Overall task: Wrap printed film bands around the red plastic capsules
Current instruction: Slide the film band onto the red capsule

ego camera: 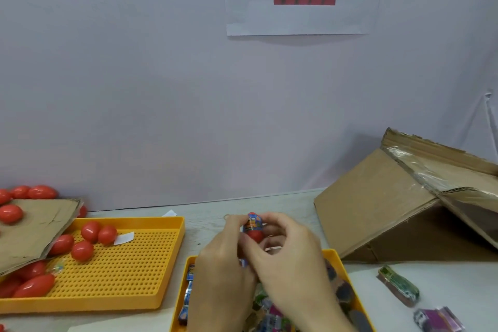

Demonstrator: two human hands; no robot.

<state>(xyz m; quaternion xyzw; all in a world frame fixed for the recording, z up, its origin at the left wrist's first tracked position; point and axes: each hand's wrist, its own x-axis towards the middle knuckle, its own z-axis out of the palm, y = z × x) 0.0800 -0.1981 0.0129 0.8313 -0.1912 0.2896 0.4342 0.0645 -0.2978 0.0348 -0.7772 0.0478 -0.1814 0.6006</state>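
I hold one red capsule (254, 235) upright between both hands, just above the far rim of the near yellow tray (334, 255). My left hand (223, 256) curls its fingers round the capsule from nine o'clock, and my right hand (285, 245) pinches at the printed film band (252, 222) from three o'clock. The band sits over the capsule's upper end, with bare red showing below it. To do this well, I judge I should keep the capsule steady with the left and draw the band down evenly with the right fingertips, working round it so the film does not skew or wrinkle. More bare capsules (91, 232) lie at nine o'clock on the perforated yellow tray (129, 272); spare band stacks (398, 288) rest at four o'clock.
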